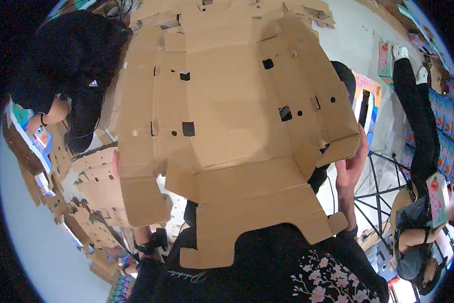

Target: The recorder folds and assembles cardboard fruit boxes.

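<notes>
A large brown die-cut cardboard box blank [232, 111] fills the middle of the head view, raised in front of my body. Square and round holes run down both its sides. The side panels and several flaps are partly bent up, and the near panel has a curved cut-out. My right hand [352, 164] grips its right edge, fingers partly behind the board. At the left edge only a bit of my left hand [116, 164] shows, closed on the cardboard; the rest is hidden behind it.
Flat cardboard pieces [318, 15] lie beyond the blank. At left, a person in black [70, 60] bends over a printed box [41, 139]. On the right, another person [416, 237] holds a box near a black metal frame [376, 197]. Blue boxes [444, 116] are stacked at far right.
</notes>
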`<action>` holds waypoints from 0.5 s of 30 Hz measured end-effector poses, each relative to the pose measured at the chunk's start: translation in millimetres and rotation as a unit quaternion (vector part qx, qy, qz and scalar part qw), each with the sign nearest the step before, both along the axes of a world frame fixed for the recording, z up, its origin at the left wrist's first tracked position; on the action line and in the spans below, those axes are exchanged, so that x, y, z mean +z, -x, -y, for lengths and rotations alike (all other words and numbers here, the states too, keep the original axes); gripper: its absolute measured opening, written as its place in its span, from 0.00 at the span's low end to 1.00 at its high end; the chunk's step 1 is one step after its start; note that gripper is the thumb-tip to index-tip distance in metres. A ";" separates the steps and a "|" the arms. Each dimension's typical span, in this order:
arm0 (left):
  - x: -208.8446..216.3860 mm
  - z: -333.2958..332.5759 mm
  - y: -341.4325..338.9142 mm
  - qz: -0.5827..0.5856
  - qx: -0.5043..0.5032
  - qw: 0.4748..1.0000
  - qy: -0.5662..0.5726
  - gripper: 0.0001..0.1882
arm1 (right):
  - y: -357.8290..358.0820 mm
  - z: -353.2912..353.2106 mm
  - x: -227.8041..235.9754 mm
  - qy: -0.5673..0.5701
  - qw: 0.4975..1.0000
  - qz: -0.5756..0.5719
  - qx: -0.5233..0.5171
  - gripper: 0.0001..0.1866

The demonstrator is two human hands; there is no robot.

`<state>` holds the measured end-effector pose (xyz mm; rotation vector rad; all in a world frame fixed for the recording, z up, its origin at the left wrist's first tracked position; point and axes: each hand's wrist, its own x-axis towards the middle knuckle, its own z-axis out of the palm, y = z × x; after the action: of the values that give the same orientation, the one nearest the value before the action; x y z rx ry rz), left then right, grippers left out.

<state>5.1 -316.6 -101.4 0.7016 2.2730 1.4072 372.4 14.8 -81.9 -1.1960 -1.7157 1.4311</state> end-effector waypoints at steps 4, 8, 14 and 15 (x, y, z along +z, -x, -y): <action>1.2 -16.6 7.1 -0.016 -0.025 0.999 -0.011 0.36 | 5.2 3.6 -6.7 0.000 1.000 -0.020 -0.010 0.46; 11.0 -31.7 0.7 -0.017 -0.049 0.999 0.002 0.43 | 13.0 7.3 -12.9 0.032 0.999 -0.020 -0.023 0.46; 32.0 -66.4 -18.7 0.031 -0.097 0.994 -0.048 0.58 | 35.5 4.5 -13.4 -0.036 0.999 -0.010 0.006 0.53; 33.1 -73.8 -21.7 0.031 -0.098 0.994 -0.048 0.58 | 40.2 5.7 -11.8 -0.023 0.999 -0.023 0.015 0.53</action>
<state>26.8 -242.7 -68.3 0.8722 2.0385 1.4316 332.2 9.1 -93.7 -1.1088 -1.7326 1.4175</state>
